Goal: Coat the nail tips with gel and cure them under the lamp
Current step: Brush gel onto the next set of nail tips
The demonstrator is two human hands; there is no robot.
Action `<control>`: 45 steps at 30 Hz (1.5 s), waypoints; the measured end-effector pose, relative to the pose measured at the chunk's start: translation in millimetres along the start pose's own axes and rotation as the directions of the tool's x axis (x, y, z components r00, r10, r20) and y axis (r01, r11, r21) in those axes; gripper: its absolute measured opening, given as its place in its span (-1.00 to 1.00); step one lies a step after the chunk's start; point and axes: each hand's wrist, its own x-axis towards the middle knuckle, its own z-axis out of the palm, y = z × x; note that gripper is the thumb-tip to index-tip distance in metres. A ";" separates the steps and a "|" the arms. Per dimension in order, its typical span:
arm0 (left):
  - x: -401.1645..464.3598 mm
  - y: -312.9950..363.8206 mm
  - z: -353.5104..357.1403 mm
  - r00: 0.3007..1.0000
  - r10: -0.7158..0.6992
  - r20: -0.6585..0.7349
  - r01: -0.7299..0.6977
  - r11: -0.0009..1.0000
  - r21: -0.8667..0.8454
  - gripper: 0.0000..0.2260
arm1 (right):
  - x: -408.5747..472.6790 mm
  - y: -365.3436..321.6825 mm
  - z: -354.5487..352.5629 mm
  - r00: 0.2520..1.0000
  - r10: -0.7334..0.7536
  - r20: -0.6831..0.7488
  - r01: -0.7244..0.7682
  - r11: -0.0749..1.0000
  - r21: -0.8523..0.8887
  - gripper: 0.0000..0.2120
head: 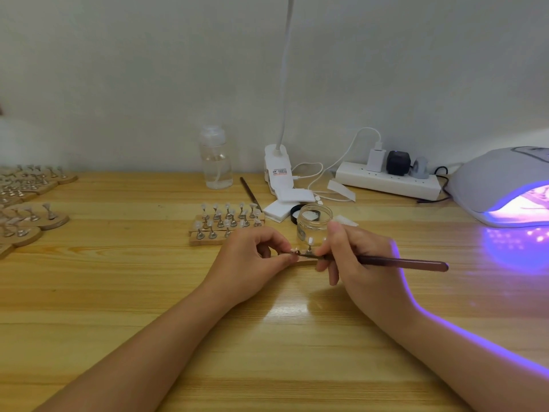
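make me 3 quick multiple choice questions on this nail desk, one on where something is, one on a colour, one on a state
1. Where does the glass jar stand?
A. just behind the two hands
B. on the power strip
C. inside the curing lamp

2. What colour is the light from the curing lamp?
A. green
B. purple
C. red

3. What is the right hand doing?
A. lying flat on the table
B. holding the brush
C. lifting the clear bottle

Answers:
1 A, the jar sits on the table right beyond the fingers.
2 B, a purple glow spills from the lamp's opening onto the wood.
3 B, its fingers grip the brush, whose tip meets the small piece pinched by the left hand.
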 end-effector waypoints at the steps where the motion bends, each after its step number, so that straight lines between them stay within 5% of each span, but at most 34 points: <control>1: -0.3 0.0 -0.1 1.000 0.001 0.003 -0.001 1.000 0.003 -0.81 | -1.1 0.0 -0.3 1.000 -0.001 0.012 0.001 1.000 0.001 -0.64; 45: -1.5 0.8 -1.0 1.000 -0.020 -0.019 0.020 1.000 -0.003 -0.81 | -1.0 0.0 -1.5 1.000 -0.027 0.008 0.026 0.998 0.050 -0.63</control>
